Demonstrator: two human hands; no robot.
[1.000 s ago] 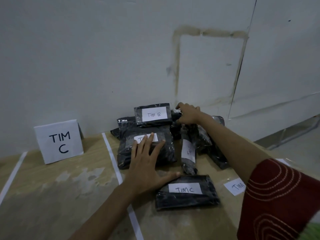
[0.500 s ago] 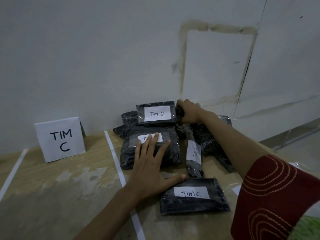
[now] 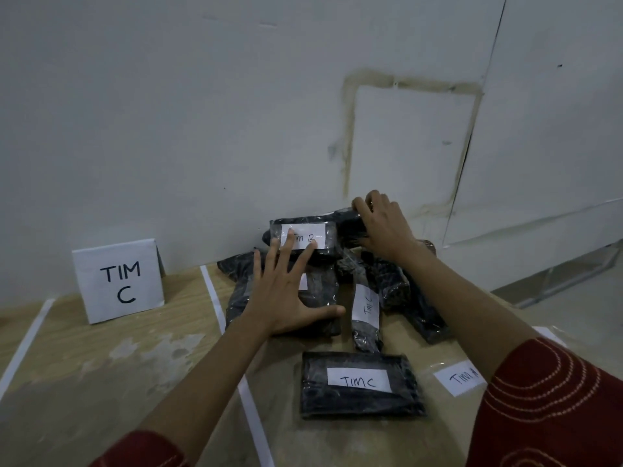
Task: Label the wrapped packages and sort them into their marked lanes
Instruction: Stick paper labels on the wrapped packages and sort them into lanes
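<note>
The right hand (image 3: 384,227) grips a black package (image 3: 347,224) at the wall, just beside the TIM B package (image 3: 322,232). The left hand (image 3: 286,294) lies spread flat on the pile (image 3: 323,293) before it. Pressing the pile steady while lifting should keep the neighbours from sliding.

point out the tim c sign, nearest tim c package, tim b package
TIM C sign (image 3: 118,281), head view, white front face
nearest TIM C package (image 3: 359,381), head view, its label
TIM B package (image 3: 319,230), head view, label's right end
</note>
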